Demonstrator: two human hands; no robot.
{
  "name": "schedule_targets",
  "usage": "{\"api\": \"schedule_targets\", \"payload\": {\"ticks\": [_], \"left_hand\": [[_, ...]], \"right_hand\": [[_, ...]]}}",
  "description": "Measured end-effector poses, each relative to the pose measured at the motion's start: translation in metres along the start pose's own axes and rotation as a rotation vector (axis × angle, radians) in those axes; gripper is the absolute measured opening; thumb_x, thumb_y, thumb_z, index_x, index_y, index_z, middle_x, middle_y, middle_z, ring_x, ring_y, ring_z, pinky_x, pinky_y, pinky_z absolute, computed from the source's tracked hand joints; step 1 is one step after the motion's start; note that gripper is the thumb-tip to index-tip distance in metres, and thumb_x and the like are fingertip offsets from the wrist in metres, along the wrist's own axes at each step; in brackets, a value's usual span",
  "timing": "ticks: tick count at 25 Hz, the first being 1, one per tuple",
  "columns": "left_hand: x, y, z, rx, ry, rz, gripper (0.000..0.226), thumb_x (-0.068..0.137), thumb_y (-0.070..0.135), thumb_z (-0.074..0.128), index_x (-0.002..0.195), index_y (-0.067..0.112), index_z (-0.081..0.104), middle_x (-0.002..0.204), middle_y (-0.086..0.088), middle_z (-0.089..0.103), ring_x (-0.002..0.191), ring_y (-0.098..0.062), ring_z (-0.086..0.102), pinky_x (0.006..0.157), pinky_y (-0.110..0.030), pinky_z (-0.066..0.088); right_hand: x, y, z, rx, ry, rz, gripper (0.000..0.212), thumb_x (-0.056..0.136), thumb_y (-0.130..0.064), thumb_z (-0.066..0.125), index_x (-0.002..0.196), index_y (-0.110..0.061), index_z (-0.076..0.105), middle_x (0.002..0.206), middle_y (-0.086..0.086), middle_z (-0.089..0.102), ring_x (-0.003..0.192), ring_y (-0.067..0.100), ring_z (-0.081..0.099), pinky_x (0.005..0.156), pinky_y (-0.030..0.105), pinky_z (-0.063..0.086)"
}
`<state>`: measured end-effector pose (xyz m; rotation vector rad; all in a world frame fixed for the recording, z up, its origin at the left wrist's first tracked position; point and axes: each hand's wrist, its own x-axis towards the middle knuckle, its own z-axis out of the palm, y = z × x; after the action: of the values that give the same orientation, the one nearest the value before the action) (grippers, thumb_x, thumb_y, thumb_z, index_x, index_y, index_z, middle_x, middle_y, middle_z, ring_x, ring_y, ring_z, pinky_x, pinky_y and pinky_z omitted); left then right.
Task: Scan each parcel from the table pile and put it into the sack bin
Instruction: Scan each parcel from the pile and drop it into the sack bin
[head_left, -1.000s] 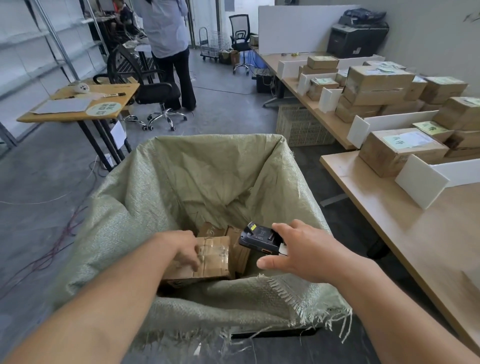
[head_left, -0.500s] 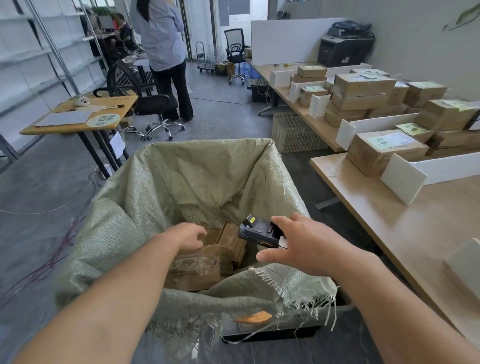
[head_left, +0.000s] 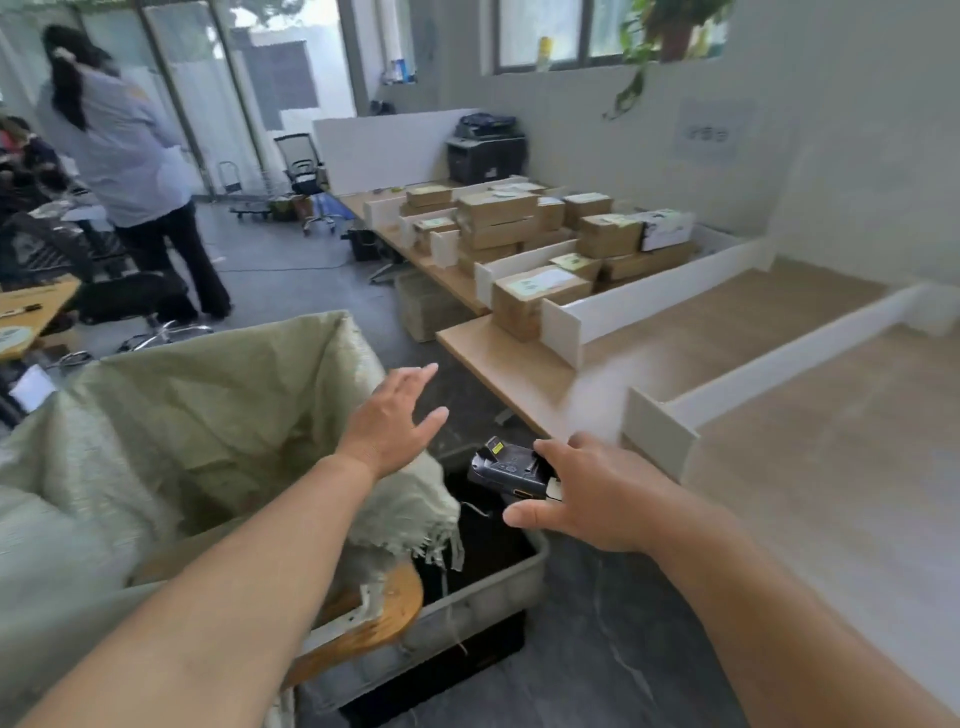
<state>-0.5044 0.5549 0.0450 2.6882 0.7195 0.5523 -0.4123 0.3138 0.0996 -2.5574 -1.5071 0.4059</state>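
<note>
While sack bin (head_left: 208, 415) sits at 8 o'clock, left hand (head_left: 387, 421) hovers over its right rim, fingers spread, holding nothing | scanner (head_left: 506, 467) at 5 o'clock, gripped by right hand (head_left: 587, 499) | parcel pile (head_left: 540, 244) at 1 o'clock on table (head_left: 727, 338), well apart from both hands

This is a parcel-sorting office: cardboard parcels (head_left: 497, 218) are stacked on long desks (head_left: 701, 338), with a printer (head_left: 485, 156), a swivel chair (head_left: 301, 166) and a sack-lined bin (head_left: 208, 405).
</note>
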Motion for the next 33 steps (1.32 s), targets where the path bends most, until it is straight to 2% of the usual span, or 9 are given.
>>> {"api": "schedule_targets", "payload": {"ticks": [4,7,13,20,25,29,33], "left_hand": [[-0.006,0.105,0.042,-0.010,-0.057,0.152,0.060,0.094,0.038,0.056,0.148,0.023,0.035,0.147,0.003,0.038,0.135,-0.017,0.039,0.104,-0.036,0.038],[-0.016,0.182,0.076,-0.034,-0.126,0.261,0.060,0.092,0.036,0.059,0.147,0.023,0.037,0.149,0.003,0.037,0.135,-0.018,0.039,0.107,-0.037,0.036],[-0.053,0.337,0.157,-0.100,-0.273,0.490,0.060,0.093,0.039,0.057,0.147,0.023,0.036,0.147,0.001,0.039,0.134,-0.019,0.040,0.109,-0.039,0.036],[-0.126,0.501,0.227,-0.215,-0.473,0.842,0.061,0.093,0.035,0.056,0.149,0.023,0.033,0.146,0.001,0.039,0.135,-0.016,0.038,0.108,-0.034,0.036],[-0.175,0.599,0.260,-0.309,-0.568,1.032,0.059,0.093,0.037,0.058,0.146,0.022,0.038,0.144,0.003,0.042,0.131,-0.015,0.042,0.103,-0.032,0.038],[-0.218,0.675,0.282,-0.367,-0.638,1.172,0.061,0.093,0.038,0.058,0.148,0.023,0.035,0.145,0.003,0.041,0.131,-0.014,0.042,0.103,-0.032,0.039],[-0.252,0.748,0.297,-0.397,-0.717,1.256,0.063,0.093,0.037,0.058,0.149,0.025,0.032,0.146,0.003,0.039,0.130,-0.017,0.044,0.100,-0.033,0.040]], "right_hand": [[-0.080,0.071,-0.002,0.032,0.062,0.138,0.072,0.077,-0.080,0.051,0.122,-0.024,0.050,0.104,0.000,0.049,0.094,0.023,0.052,0.082,0.037,0.046],[-0.143,0.117,0.000,0.055,0.121,0.263,0.069,0.077,-0.078,0.052,0.120,-0.023,0.052,0.097,-0.001,0.046,0.086,0.020,0.047,0.070,0.034,0.037],[-0.273,0.193,0.014,0.125,0.165,0.537,0.075,0.078,-0.077,0.052,0.131,-0.024,0.047,0.114,0.003,0.049,0.100,0.024,0.051,0.081,0.034,0.041],[-0.413,0.243,0.042,0.195,0.243,0.939,0.078,0.074,-0.082,0.050,0.132,-0.030,0.045,0.112,0.001,0.049,0.105,0.025,0.053,0.080,0.035,0.040],[-0.496,0.257,0.055,0.279,0.286,1.167,0.074,0.076,-0.080,0.051,0.130,-0.030,0.046,0.104,-0.003,0.046,0.098,0.023,0.050,0.078,0.034,0.037],[-0.551,0.278,0.058,0.300,0.338,1.313,0.082,0.078,-0.079,0.049,0.140,-0.028,0.039,0.119,0.000,0.048,0.113,0.023,0.051,0.089,0.036,0.040],[-0.597,0.305,0.058,0.321,0.366,1.418,0.088,0.075,-0.082,0.048,0.142,-0.027,0.037,0.129,0.001,0.049,0.119,0.024,0.050,0.098,0.040,0.043]]}}
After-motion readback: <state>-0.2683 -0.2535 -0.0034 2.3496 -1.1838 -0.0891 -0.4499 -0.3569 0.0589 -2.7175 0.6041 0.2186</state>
